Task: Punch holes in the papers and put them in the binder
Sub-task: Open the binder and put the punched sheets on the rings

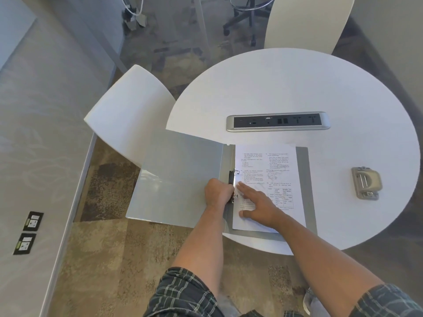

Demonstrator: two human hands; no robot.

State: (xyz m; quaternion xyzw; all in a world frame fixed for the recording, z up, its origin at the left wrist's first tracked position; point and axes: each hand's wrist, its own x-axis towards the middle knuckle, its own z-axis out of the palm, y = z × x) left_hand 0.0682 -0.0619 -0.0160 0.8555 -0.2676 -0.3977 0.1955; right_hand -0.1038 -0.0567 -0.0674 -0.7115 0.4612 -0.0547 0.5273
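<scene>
A grey binder (178,177) lies open at the near left edge of the round white table (297,88), its front cover hanging out past the rim. Printed papers (270,165) lie on its right half, threaded onto the ring mechanism (233,177) along the spine. My left hand (217,193) grips that mechanism with curled fingers. My right hand (258,202) presses flat on the lower part of the papers, fingers straight. A metal hole punch (366,183) sits apart on the table to the right.
A grey power and socket strip (278,121) is set into the table's middle. One white chair (130,110) stands left of the table, another (306,21) behind it. An office chair base (245,17) stands on the carpet further back. A wall with outlets (28,232) runs on the left.
</scene>
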